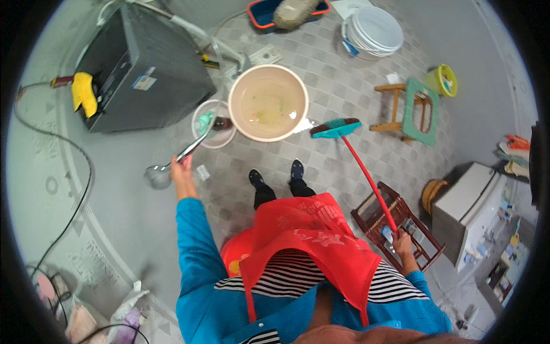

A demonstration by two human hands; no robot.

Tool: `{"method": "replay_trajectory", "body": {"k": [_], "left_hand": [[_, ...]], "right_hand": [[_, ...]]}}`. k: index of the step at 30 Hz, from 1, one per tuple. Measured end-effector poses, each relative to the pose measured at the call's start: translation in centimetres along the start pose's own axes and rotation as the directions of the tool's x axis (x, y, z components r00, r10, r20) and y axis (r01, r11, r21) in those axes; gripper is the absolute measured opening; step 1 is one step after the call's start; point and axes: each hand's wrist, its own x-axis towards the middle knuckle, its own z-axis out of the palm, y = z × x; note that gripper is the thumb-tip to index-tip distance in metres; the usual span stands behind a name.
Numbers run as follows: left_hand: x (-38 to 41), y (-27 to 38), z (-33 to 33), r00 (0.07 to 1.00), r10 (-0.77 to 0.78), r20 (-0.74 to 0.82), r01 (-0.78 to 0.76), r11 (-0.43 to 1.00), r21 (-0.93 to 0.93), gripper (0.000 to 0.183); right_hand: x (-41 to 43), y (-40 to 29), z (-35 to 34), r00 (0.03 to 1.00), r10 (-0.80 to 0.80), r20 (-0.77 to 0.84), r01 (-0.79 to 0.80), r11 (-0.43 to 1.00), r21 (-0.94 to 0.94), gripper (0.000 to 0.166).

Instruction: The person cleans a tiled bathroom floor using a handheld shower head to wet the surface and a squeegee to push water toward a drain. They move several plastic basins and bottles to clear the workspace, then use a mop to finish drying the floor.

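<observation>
My left hand grips the chrome handle of a hand-held shower head, its round face out to the left. From the handle, a hose runs up past a small pale tub that holds a green item and a dark one. In my right hand is the red stick of a broom. Its teal head rests on the tiles to the right of a large beige basin. Cloudy water with small bits lies in the basin.
A dark grey cabinet-like box stands at the left, a yellow object by it. Farther off are a lidded white bucket and a blue mop bucket. A green-topped stool and a brown wooden chair stand right.
</observation>
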Motion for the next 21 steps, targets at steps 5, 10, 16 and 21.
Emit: {"method": "replay_trajectory", "body": {"k": [5,10,16,21], "left_hand": [[-1.2,2.0,-2.8,0.979,0.073,-0.188,-0.066,0.997,0.046,0.025],[-3.3,2.7,-3.2,0.959,0.125,-0.256,-0.112,0.992,0.064,0.024],[-3.7,2.5,-3.4,0.963,0.107,-0.248,-0.091,0.993,0.074,0.026],[-3.0,2.4,-3.2,0.980,0.094,-0.176,-0.080,0.993,0.082,0.028]], "right_hand": [[-0.5,-0.9,-6.7,0.998,0.052,0.040,-0.049,0.996,-0.079,0.033],[2.6,-3.1,-7.8,0.997,-0.060,-0.044,0.055,0.992,-0.110,0.033],[8.8,-7.9,-12.0,0.984,-0.172,0.055,0.179,0.893,-0.414,0.033],[14.6,-6.7,-16.1,0.974,-0.227,0.024,0.201,0.808,-0.553,0.034]]}}
